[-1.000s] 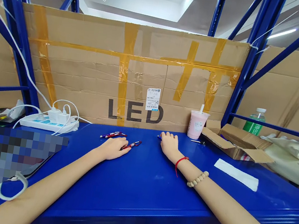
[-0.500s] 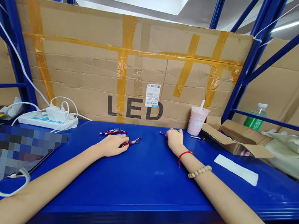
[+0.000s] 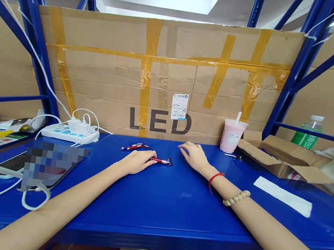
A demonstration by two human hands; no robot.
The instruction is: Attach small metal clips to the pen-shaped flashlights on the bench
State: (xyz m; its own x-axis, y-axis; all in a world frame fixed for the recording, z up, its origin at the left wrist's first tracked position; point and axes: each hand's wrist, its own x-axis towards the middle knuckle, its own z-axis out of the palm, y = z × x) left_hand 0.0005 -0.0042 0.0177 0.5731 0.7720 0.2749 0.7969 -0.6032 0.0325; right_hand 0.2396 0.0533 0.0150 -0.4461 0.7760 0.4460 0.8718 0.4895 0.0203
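Observation:
My left hand (image 3: 139, 161) rests low over the blue table (image 3: 153, 204), its fingers closed on the end of a red pen-like item (image 3: 161, 161) with a carabiner clip. Just behind that hand lie a red and a blue pen-like item (image 3: 135, 147), side by side. My right hand (image 3: 194, 156) is palm down near the back of the table, fingers apart, with no object visible in it. A red string and a beaded bracelet circle the right wrist.
A pink drink cup (image 3: 231, 136), a small dark item (image 3: 232, 156), an open cardboard box (image 3: 285, 162) and a white strip (image 3: 283, 196) are on the right. On the left are a power strip (image 3: 65, 132), cables and a blurred phone-like device (image 3: 65, 176). Cardboard stands behind.
The view has shifted left. The red item in my left hand now points more sideways. My right hand has opened and moved off the blue item it was touching, which is no longer visible.

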